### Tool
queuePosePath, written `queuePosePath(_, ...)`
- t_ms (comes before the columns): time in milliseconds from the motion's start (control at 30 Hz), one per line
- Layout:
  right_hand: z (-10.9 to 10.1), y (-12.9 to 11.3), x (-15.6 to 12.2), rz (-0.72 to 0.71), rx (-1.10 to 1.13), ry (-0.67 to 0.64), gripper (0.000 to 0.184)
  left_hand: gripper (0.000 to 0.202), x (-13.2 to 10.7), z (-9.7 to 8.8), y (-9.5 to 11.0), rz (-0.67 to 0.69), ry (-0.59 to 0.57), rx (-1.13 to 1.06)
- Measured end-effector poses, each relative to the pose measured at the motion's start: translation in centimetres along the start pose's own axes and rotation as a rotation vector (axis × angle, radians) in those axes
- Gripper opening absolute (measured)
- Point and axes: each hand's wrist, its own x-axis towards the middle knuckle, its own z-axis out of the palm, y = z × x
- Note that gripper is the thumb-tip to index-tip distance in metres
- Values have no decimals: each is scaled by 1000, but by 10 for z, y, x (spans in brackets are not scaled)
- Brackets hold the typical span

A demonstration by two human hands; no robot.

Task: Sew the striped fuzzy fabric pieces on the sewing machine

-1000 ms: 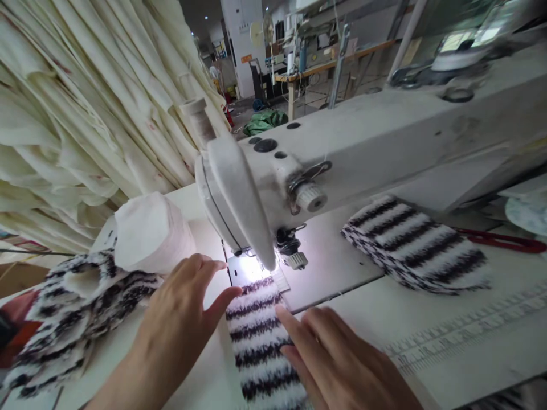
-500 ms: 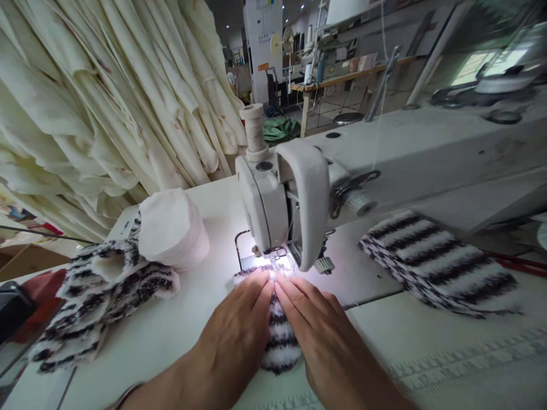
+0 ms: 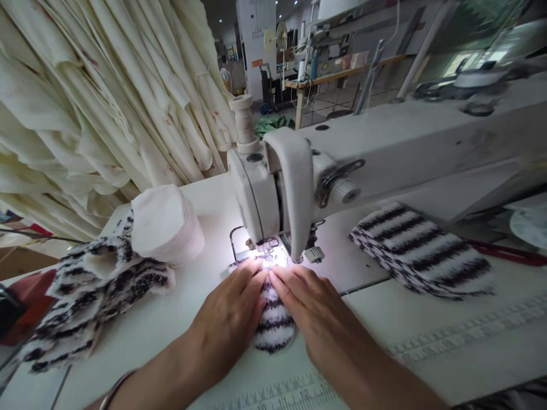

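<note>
A striped fluffy fabric piece, black and white with a rounded near end, lies under the head of the sewing machine. On its left side my left hand pinches and presses it down, fingertips close to the lit presser foot. My right hand holds the right side the same way, its fingers together. Both sets of fingertips nearly meet in front of the needle area. The fingers partly cover the cloth's far end, and glare blurs the stitching spot.
A stack of white fabric pieces and crumpled striped pieces lie to the left. More striped pieces are stacked at right, near a red tool. Ruler markings run along the front. Cream cloth hangs behind.
The whole view has shifted slightly, with the machine and cloth now a little further left and up. Both hands stay on the striped piece at the presser foot.
</note>
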Motion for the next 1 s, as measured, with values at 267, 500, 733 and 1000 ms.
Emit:
queuePosePath(267, -32, 12, -2, -85, 254, -114, 35, 10, -11, -37, -3, -179, -239, -395)
queuePosePath(500, -25, 3, -4, -87, 216, -20, 29, 13, -14, -26, 1, -116, -256, -304)
queuePosePath(733, -30, -1, -6, -66, 170, 0, 31, 8, -11, -32, 3, -81, -292, -296)
queuePosePath(1000, -24, -42, -44, -41, -129, 100, 39, 21, 2, -36, 5, 116, -245, -323)
